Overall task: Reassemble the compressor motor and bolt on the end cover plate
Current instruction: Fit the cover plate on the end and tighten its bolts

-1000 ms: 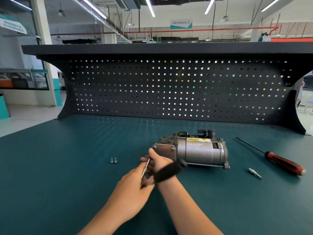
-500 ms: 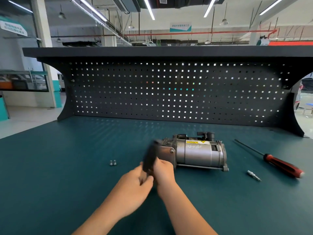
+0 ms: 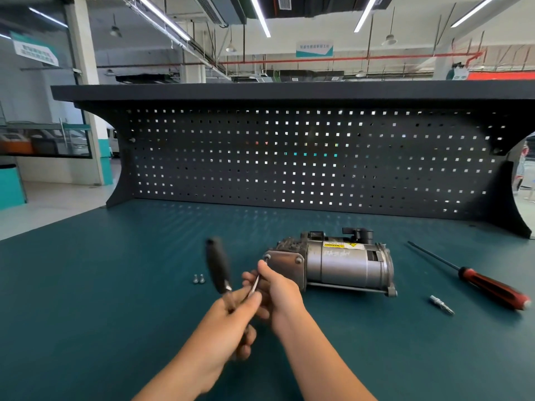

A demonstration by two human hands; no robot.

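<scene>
The blurred handle (image 3: 217, 267) now points up-left of the hands, swung over from their right a second ago, as the left hand (image 3: 228, 316) grips its base and the right hand (image 3: 278, 293) pinches the shaft (image 3: 254, 283) at the cover (image 3: 285, 266) of the motor (image 3: 344, 264) just beyond, likely tightening a hidden bolt.

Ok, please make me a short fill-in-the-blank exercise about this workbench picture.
1. The screwdriver right of the motor has a ___ and black handle.
2. ___ small bolts lie on the bench left of the motor.
3. The left hand holds a tool with a ___ handle.
Missing: red; two; black.
</scene>
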